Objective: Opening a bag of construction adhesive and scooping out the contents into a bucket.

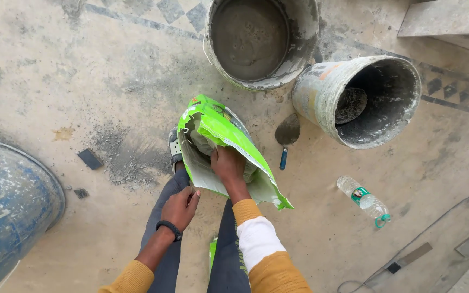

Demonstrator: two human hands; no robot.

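The green bag (218, 127) stands open on the floor (82, 70) just ahead of the person's knees, its mouth facing up toward the camera and its long axis running from 11 o'clock down to 5 o'clock. The right hand (228, 164) reaches into that mouth, fingers curled down inside so I cannot tell what they grip, and it is much the nearer hand. The left hand (181, 206) hangs at 7 o'clock from the bag, fingers loosely curled and holding nothing, just beside the bag's lower edge; a trowel (286, 137) lies at 3 o'clock.
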